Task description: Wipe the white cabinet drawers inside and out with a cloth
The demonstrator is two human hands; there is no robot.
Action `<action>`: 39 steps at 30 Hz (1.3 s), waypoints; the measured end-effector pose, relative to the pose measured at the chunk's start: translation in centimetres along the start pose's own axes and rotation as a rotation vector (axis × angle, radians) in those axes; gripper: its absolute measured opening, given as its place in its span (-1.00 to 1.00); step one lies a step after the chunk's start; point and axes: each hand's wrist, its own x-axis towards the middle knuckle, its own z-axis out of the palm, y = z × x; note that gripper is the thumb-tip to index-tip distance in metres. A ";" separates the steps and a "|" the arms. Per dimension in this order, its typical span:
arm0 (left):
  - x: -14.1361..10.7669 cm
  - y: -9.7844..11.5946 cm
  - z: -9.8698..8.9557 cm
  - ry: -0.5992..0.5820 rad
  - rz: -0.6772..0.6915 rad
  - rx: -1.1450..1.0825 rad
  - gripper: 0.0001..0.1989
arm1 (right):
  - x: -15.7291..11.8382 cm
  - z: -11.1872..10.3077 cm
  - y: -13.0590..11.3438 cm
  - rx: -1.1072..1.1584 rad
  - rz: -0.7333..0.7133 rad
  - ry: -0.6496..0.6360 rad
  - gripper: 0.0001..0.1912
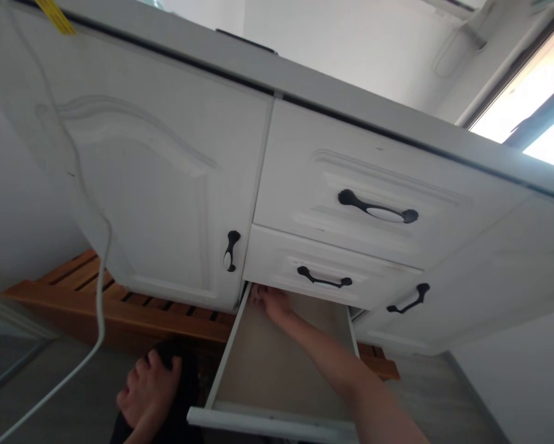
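Observation:
A white bottom drawer [277,376] is pulled out below two closed drawers. My right hand [272,300] reaches into its back left corner, just under the closed drawer [277,253] above. The fingers there are bent and partly in shadow, and I cannot make out anything in them. My left hand [148,385] rests on my dark-clothed knee [184,394], left of the open drawer, with its fingers spread and slightly curved and nothing held. The visible floor of the drawer is bare.
White cabinet doors [152,203] with dark handles flank the drawers. A slatted wooden platform [166,317] runs beneath the cabinet. A white cable [101,296] hangs down at the left. The drawer's front panel [268,422] sticks out towards me. A window [527,105] is at the upper right.

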 end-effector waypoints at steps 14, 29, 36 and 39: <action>-0.4 -0.4 0.4 -0.025 0.016 0.020 -0.45 | -8.9 0.4 -0.1 -0.425 -0.292 -0.658 -0.75; 0.0 -0.2 0.8 -0.024 0.006 0.007 -0.40 | -5.0 -3.4 2.5 -0.381 -0.075 -0.231 -0.81; 0.3 -1.1 1.6 -0.022 0.016 0.004 -0.36 | -14.6 -1.9 4.2 -0.490 -0.245 -0.695 -0.66; 0.4 -1.1 1.8 -0.027 0.021 0.009 -0.33 | -13.1 -4.9 5.5 -0.477 -0.049 -0.526 -0.71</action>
